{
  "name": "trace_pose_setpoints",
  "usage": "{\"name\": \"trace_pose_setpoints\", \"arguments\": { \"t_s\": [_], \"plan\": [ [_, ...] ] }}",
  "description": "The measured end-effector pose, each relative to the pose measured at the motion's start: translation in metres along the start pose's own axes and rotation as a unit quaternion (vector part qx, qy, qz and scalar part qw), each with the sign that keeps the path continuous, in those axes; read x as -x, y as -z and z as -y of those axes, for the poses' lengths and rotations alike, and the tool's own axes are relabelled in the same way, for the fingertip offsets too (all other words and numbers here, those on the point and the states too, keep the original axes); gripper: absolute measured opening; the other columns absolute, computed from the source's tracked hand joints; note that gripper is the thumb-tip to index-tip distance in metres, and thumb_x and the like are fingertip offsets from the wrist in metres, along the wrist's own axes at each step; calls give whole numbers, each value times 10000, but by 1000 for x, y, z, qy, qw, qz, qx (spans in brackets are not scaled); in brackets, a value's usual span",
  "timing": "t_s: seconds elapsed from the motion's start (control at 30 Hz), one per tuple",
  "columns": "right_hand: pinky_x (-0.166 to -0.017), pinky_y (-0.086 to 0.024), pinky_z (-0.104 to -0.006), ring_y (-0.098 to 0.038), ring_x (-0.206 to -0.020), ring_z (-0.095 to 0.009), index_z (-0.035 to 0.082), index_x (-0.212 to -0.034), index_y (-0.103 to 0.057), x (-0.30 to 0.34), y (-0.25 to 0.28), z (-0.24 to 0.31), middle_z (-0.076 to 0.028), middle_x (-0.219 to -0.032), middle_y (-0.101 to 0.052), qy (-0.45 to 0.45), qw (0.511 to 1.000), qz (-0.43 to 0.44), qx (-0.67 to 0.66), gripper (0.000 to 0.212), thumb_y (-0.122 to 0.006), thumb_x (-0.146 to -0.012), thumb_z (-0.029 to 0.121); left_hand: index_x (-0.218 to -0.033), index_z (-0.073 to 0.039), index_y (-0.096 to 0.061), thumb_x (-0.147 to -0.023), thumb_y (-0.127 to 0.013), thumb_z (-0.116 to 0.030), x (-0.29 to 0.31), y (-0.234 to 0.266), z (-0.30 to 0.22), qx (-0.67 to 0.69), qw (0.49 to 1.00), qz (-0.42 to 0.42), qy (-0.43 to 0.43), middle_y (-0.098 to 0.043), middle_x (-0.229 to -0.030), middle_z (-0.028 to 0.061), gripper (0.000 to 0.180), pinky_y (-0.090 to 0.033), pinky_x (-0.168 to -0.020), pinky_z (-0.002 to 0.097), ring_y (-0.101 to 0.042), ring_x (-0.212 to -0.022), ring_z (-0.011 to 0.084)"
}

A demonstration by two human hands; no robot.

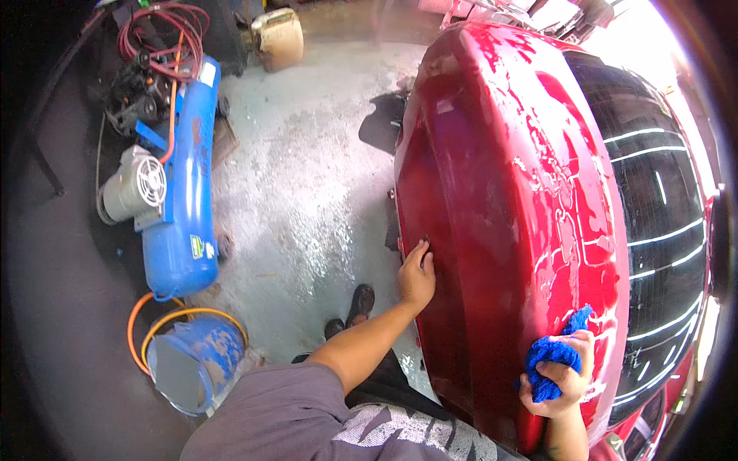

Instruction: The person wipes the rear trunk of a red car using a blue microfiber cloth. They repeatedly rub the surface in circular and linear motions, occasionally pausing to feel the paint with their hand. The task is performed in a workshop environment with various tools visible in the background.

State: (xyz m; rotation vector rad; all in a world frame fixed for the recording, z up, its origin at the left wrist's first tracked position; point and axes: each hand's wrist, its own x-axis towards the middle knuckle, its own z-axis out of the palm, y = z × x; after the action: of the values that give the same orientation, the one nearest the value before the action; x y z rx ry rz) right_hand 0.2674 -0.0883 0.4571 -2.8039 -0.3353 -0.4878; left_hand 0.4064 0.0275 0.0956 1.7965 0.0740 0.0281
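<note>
The red car trunk lid (480,184) lies in front of me, its upper surface wet with streaks and patches of water. My right hand (567,378) grips a bunched blue cloth (555,359) against the lid, toward the rear window. My left hand (417,275) is at the lid's near upright face, fingers curled in close to a small dark spot on the paint. Whatever those fingers hold, if anything, is hidden by the hand.
A blue air compressor (181,230) with a coiled red hose (165,38) stands to the left. Below it is a blue bucket (219,349) beside an orange hose. A worn pale container (278,40) sits farther off on the wet grey floor (300,154). The dark rear window (657,200) lies beyond the lid.
</note>
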Motion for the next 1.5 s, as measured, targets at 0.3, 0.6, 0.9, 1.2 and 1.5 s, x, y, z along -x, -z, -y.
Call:
{"name": "trace_pose_setpoints", "arguments": {
  "t_s": [0.3, 0.6, 0.9, 1.2, 1.5],
  "plan": [
    [-750, -434, -445, -639, -823, -278, 230, -846, -760, -17, 1, 6, -74, -1051, -709, 36, 999, -24, 15, 319, -867, -548, 267, -1304, -111, -649, -1042, -652, -340, -171, 148, 53, 207, 888, 109, 396, -670, -1036, 90, 348, -608, -791, 431, -688, -900, 261],
    [-930, -495, -529, -673, -1108, -396, 163, -1166, -764, -28, 8, 43, -164, -1260, -692, -120, 984, 15, 127, 591, -882, -592, 237, -1268, -115, -640, -1025, -462, -707, -263, 253, -12, 417, 805, 145, 396, -685, -1345, 103, 664, -487, -1040, 533, -630, -1206, 308],
    [-1057, -504, -478, -643, -1199, -380, 141, -1399, -667, -10, -48, 170, -161, -1257, -671, -482, 821, -170, 253, 773, -728, -652, -51, -1302, -108, -672, -1056, -600, -274, -342, 253, -14, 223, 841, 333, 364, -729, -1174, 77, 306, -547, -910, 497, -668, -1071, 247],
    [-864, -545, -375, -681, -903, -230, 2, -1124, -695, 142, -167, 415, -115, -999, -727, -764, 506, -360, 172, 318, -771, -894, 208, -1274, -163, -697, -1076, -581, -401, -400, 326, 81, -1, 858, 332, 392, -711, -1205, 55, 330, -587, -841, 461, -671, -1041, 253],
    [-896, -551, -421, -677, -972, -284, 78, -1309, -557, 277, -286, 646, -157, -1112, -685, -855, 219, -438, 169, 568, -743, -773, 111, -1610, -108, -436, -1070, -478, -159, -358, 279, 42, -20, 841, 439, 317, -574, -1477, 205, 544, -612, -970, 595, -653, -1229, 367]
  ]
}}
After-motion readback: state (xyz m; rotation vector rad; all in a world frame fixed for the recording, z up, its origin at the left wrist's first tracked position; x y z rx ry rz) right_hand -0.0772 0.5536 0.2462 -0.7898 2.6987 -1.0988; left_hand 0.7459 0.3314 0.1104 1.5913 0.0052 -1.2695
